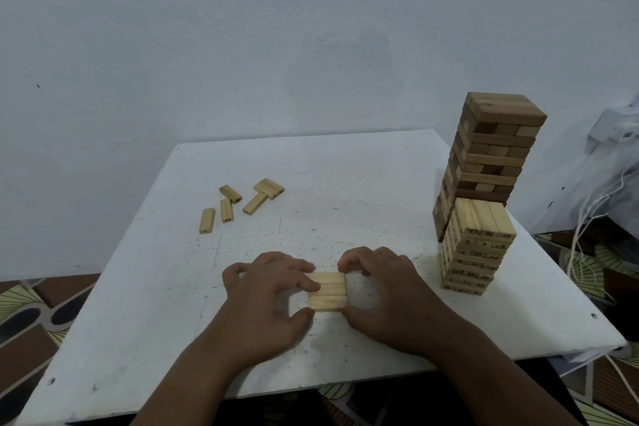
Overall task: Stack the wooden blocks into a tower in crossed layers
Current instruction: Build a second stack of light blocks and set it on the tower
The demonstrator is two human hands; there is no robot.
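I sit at the white table. My left hand and my right hand curl round a flat row of blocks near my edge of the table, fingers and thumbs pinching its two ends. The row is pale wood, blocks side by side. On my right stand a dark tall tower and a pale short tower. Loose blocks lie far left.

Loose blocks far left, towers right (table).
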